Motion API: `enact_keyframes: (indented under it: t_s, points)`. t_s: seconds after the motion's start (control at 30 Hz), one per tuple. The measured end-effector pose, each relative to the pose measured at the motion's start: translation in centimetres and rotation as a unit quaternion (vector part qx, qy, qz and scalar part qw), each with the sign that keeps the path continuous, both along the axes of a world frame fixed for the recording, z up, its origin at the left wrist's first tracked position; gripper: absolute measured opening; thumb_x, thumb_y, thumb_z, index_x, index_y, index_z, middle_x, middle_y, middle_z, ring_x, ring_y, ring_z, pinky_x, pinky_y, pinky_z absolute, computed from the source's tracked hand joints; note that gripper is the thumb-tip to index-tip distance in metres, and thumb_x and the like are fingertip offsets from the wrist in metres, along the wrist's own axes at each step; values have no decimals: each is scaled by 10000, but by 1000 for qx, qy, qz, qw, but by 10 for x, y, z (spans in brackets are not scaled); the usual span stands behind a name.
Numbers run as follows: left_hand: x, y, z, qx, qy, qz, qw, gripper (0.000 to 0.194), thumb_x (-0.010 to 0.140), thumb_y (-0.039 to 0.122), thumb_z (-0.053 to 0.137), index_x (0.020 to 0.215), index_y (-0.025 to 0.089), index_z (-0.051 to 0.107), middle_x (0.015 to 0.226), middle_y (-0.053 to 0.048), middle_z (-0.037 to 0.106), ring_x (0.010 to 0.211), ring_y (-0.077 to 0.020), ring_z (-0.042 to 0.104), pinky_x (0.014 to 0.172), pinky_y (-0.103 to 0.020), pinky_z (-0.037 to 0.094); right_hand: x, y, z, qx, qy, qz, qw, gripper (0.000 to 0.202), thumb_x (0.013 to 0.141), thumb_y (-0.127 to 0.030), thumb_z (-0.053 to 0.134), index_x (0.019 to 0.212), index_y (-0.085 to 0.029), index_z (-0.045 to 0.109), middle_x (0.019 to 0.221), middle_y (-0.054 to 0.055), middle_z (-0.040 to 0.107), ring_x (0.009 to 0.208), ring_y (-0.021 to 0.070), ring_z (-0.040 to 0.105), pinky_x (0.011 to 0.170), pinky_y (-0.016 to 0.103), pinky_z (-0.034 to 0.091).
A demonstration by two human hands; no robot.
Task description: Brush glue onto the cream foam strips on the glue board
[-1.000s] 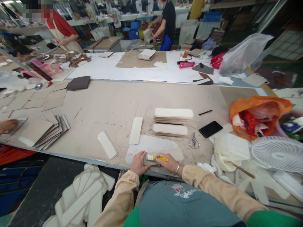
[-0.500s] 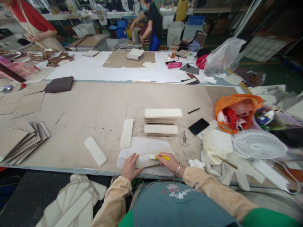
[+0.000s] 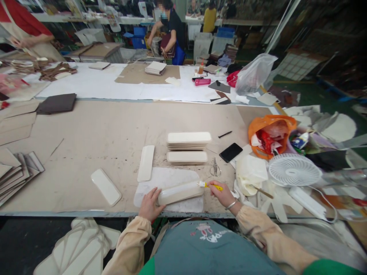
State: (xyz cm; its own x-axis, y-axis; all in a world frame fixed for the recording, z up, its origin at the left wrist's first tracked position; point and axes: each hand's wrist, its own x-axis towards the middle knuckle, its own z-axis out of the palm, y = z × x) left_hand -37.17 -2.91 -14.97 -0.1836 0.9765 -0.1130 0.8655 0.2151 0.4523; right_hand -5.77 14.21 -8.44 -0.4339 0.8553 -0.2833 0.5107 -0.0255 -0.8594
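Note:
A long pale strip (image 3: pixel 180 193) with rounded ends lies on a white sheet (image 3: pixel 169 174) at the table's front edge. Fingers spread, my left hand (image 3: pixel 150 204) presses on the strip's left end. My right hand (image 3: pixel 223 194) is closed round the yellow handle of a brush (image 3: pixel 213 186), whose white bristles touch the strip's right end. Behind the sheet are two stacks of similar strips, a taller one (image 3: pixel 189 137) and a lower one (image 3: pixel 187 157). Single strips lie to the left, one upright in view (image 3: pixel 146 163) and one slanted (image 3: pixel 106 187).
Scissors (image 3: pixel 215 168), a black phone (image 3: pixel 231 152), an orange bag (image 3: pixel 271 152) and a white fan (image 3: pixel 295 170) are on the right. Folded brown pieces (image 3: pixel 20 172) lie at left. More strips (image 3: pixel 77 244) are piled below the table edge. Two people stand beyond the far table.
The brush in my right hand has moved right along the strip, from its middle to its right end. My left hand stays on the left end. The whole view has shifted slightly.

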Motion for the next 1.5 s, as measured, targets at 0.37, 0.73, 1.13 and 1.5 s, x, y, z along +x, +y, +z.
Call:
enact_keyframes:
  t_s: [0.37,0.73,1.13,1.5]
  points:
    - [4,1,7,-34,-19,18,999,722,604,341,687,1266,219,423,1364,-127,386,1240,-280,367,1008,-449,295,-74,-43,2,-160,126,118,972,209,802,-349,478,839,-183,601,558,-23,583,474,99,507,477,200,424]
    - [4,1,7,-9,-22,16,1000,704,598,332,686,1248,216,441,1346,-129,401,1209,-284,400,989,-428,334,-114,-48,-19,-147,91,213,962,174,804,-285,484,822,-188,627,525,-42,555,476,84,505,490,182,415]
    - [8,5,16,-65,36,7,997,653,660,376,625,1261,231,417,1412,-104,330,1233,-279,371,993,-459,294,-47,-29,-17,-117,68,109,985,186,791,-288,499,838,-175,639,533,-25,575,493,101,540,505,192,445]
    - [10,5,13,-60,71,3,996,614,695,421,577,1261,251,413,1401,-95,351,1216,-283,399,976,-489,314,6,-4,-10,-66,42,21,997,221,792,-333,503,848,-173,644,518,-26,577,481,116,548,483,210,447]
